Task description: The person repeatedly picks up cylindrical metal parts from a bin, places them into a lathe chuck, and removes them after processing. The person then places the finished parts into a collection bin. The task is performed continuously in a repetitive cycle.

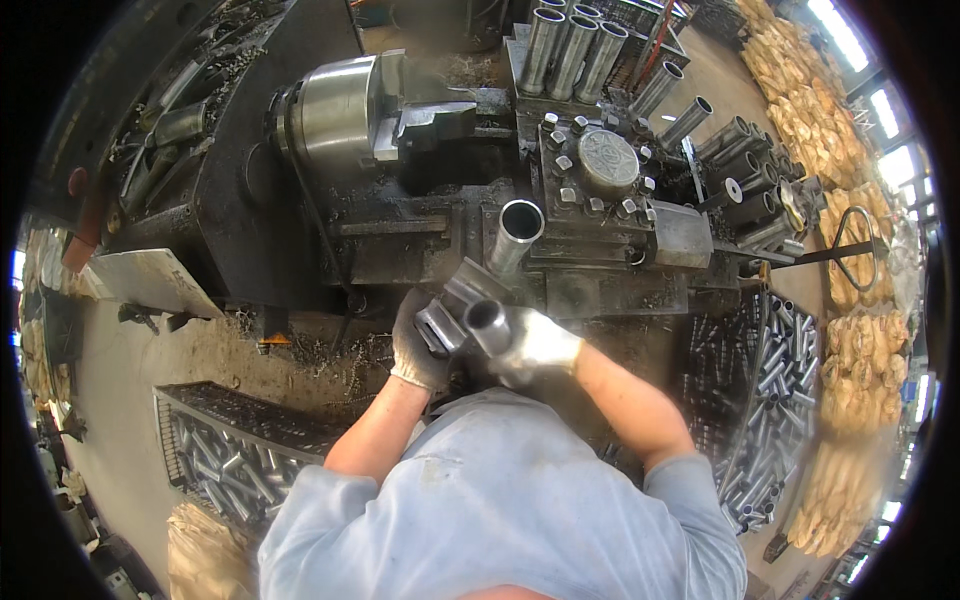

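Starting far left: pale flat plate [155,282], tilted, beside dark machine housing [245,190]. Below, on floor, dark crate [250,418] heaped with loose metal tubes [235,472], lying every which way; brown wrapped bundle [208,550] just below crate, near bottom edge. Moving right, large round chuck [335,108] at top, shiny, with blocky jaws facing right. Below chuck, left hand [415,352] in whitish glove with dark, dirty patches, fingers curled around slotted metal piece [441,328]; exact finger contact partly hidden, cannot tell more. Angled metal plate [478,283] just beyond slotted piece, near both hands. Next, steel tube [488,322], in front of worker's body, tipped with open end toward camera, just right of slotted piece; cannot tell if touching. Behind it, upright tube [518,228] on machine, open end up. Then right hand [538,345], also gloved in white, closed around steel tube from right side, a bit blurred. Light blue shirt [500,490] below both hands. Further right, group of standing tubes [573,55] at top, above bolted tool post [607,165] with round cap. Beyond that, more tubes [750,190] clustered at machine's right end. Below these, right crate [748,425] full of jumbled tubes. At far right, stacked brown wrapped bundles [860,370] along floor.
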{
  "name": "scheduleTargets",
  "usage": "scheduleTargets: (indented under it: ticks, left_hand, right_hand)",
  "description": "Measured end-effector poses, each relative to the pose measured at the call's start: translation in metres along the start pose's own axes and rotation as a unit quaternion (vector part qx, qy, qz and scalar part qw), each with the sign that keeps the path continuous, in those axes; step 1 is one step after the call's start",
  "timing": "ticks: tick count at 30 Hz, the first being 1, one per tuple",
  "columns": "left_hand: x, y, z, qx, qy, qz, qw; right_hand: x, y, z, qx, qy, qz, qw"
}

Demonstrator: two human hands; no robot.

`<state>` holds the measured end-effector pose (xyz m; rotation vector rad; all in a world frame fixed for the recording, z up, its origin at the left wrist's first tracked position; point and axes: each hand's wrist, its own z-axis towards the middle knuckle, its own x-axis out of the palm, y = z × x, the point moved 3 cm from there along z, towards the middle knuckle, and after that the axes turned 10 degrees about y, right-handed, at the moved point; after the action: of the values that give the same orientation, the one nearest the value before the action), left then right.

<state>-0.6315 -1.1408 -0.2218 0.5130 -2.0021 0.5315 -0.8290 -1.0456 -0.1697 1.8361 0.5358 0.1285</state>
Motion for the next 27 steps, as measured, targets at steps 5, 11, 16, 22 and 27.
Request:
scheduleTargets:
  ticks: [5, 11, 16, 22, 27]
  left_hand:
    - [0.060, -0.012, -0.011, 0.146, 0.076, 0.377, 0.911]
    - [0.137, -0.001, 0.057, 0.441, 0.095, 0.779, 0.435]
    - [0.129, -0.043, 0.079, 0.344, 0.059, 0.685, 0.639]
    - [0.066, -0.097, 0.037, 0.133, 0.174, 0.221, 0.950]
    - [0.046, -0.093, 0.020, 0.111, 0.029, 0.186, 0.976]
  right_hand:
    - [-0.043, 0.023, -0.058, -0.164, -0.385, -0.308, 0.855]
    - [-0.065, 0.008, -0.089, 0.066, -0.371, -0.164, 0.912]
    - [-0.001, 0.030, -0.057, 0.166, -0.184, -0.356, 0.901]
    - [0.011, 0.002, 0.067, 0.057, -0.264, -0.464, 0.844]
    - [-0.032, 0.024, 0.053, 0.000, -0.233, 0.075, 0.970]
